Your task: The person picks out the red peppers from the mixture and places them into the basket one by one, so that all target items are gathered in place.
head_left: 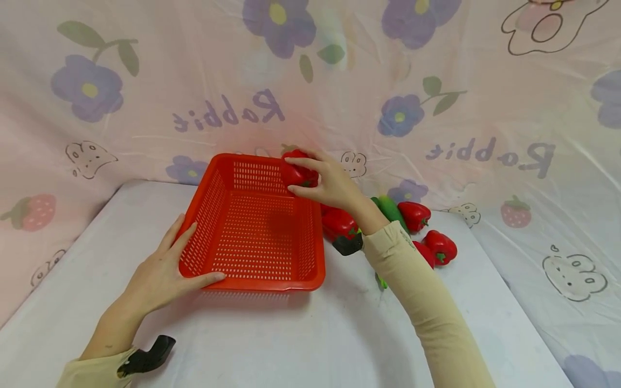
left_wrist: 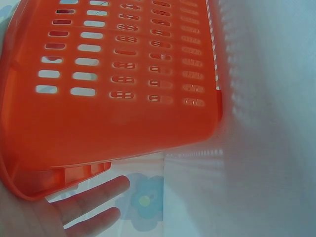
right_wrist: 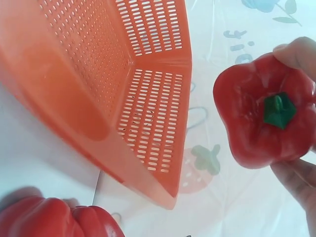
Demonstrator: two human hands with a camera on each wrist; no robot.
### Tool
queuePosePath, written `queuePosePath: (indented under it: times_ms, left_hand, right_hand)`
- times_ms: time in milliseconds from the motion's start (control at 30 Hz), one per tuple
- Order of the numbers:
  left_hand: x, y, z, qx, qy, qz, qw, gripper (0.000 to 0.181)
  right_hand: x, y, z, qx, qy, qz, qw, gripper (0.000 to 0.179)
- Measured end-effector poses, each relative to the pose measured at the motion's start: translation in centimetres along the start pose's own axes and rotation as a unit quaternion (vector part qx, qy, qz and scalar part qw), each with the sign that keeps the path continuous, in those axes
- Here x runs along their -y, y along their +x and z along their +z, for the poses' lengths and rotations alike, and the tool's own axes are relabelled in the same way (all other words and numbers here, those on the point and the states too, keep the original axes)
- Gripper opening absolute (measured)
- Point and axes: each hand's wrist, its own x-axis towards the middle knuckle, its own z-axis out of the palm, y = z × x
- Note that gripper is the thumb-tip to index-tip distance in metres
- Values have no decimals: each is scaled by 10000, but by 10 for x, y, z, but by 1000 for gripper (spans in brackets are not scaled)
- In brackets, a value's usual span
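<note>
A red bell pepper (head_left: pixel 294 171) is held in my right hand (head_left: pixel 335 180), thumb and fingers spread around its sides, over the back right corner of a red plastic basket (head_left: pixel 316 242). Its green stem (right_wrist: pixel 279 110) shows in the right wrist view, where the pepper is beside the basket rim. My left hand (head_left: pixel 157 272) rests at the basket's near left corner, thumb along the front rim and straight fingers by the left rim. In the left wrist view two fingers (left_wrist: pixel 96 200) extend past the rim. No vegetables show inside the basket.
Right of the basket lie another red bell pepper (head_left: pixel 339 222), a green cucumber-like vegetable (head_left: pixel 391 210) and more red peppers (head_left: pixel 439 247), partly hidden by my right arm. A white cloth covers the table (head_left: pixel 233 345). A patterned curtain (head_left: pixel 320 97) hangs behind.
</note>
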Motion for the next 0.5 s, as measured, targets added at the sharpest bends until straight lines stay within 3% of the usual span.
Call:
queuePosePath:
  times_ms: [267,500]
  left_hand:
    - [0,1,0,10,-6,-39,10000,114]
    - [0,1,0,26,-18,-29,10000,114]
  right_hand:
    - [2,13,4,182,-237,202,9993,54]
    - [3,24,15,241,-647,110,9976,54]
